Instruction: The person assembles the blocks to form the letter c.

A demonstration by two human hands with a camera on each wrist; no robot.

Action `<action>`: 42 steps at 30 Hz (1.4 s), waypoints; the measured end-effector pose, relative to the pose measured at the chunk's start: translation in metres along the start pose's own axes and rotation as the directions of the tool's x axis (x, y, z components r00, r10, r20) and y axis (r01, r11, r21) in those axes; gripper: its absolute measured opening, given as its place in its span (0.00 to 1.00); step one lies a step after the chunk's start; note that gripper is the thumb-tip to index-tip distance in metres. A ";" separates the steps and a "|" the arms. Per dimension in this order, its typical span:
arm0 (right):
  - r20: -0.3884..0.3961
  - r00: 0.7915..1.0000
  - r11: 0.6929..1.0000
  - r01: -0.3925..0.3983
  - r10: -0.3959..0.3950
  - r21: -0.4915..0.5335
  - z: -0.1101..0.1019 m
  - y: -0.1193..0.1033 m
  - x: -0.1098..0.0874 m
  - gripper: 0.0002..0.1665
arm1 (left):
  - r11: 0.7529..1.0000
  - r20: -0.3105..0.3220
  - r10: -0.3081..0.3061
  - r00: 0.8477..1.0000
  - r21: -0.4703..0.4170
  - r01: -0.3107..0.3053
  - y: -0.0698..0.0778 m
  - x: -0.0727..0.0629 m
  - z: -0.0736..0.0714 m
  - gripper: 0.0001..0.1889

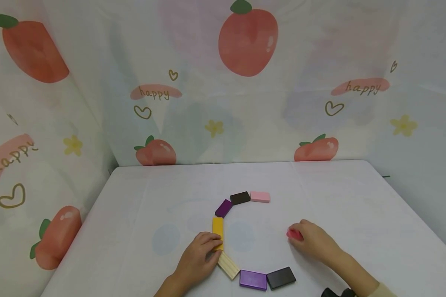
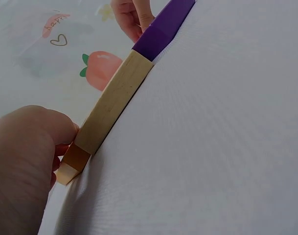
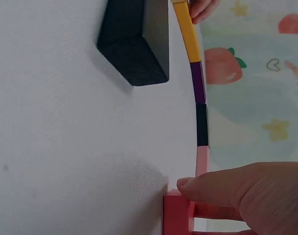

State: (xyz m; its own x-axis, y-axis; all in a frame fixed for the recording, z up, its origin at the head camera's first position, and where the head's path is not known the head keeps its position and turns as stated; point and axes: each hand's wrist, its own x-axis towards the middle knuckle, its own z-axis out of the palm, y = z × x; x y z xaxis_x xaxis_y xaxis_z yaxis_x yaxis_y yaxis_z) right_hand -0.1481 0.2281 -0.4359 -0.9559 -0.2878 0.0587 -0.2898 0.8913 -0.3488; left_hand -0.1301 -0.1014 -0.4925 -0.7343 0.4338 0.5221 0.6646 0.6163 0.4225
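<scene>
Several small rectangular blocks form a curved row on the table. My left hand [image 1: 198, 258] is at the row's left side, its fingers curled over the lower end of a yellow block [image 1: 217, 225]. Its thumb is close to the plain wooden block [image 1: 228, 266] joined to that end. In the left wrist view, the fingers are partly hidden behind the blocks. My right hand [image 1: 317, 241] pinches a red block [image 3: 177, 215] between thumb and fingers. This block stands at the right of the curve, apart from the row in the head view.
From the yellow block the row runs up through a purple block [image 1: 224, 208] and a black block [image 1: 240, 198] to a pink block [image 1: 260, 197]. Below, a second purple block [image 1: 252, 280] and dark block [image 1: 281, 278] follow. A black object [image 1: 336, 293] shows near the right forearm.
</scene>
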 end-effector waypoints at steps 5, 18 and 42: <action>-0.026 1.000 1.000 0.013 -0.013 0.004 0.002 -0.002 -0.006 0.13 | 1.000 -0.014 0.021 1.000 0.001 -0.021 -0.001 0.000 0.000 0.11; -0.061 0.997 0.999 0.048 -0.048 0.011 0.006 -0.009 -0.020 0.14 | 0.999 -0.018 0.035 0.999 0.002 -0.035 -0.001 -0.001 0.000 0.11; -0.023 0.981 0.979 0.195 -0.194 0.054 0.005 -0.011 -0.039 0.12 | 1.000 0.000 0.004 1.000 0.003 -0.004 0.000 0.000 0.001 0.11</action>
State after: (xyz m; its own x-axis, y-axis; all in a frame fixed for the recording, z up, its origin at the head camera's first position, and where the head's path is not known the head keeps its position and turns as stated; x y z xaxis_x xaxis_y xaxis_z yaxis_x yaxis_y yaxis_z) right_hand -0.1077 0.2280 -0.4394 -0.8822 -0.4473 0.1471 -0.4679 0.7978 -0.3803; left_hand -0.1301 -0.1014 -0.4933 -0.7317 0.4360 0.5239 0.6670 0.6165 0.4184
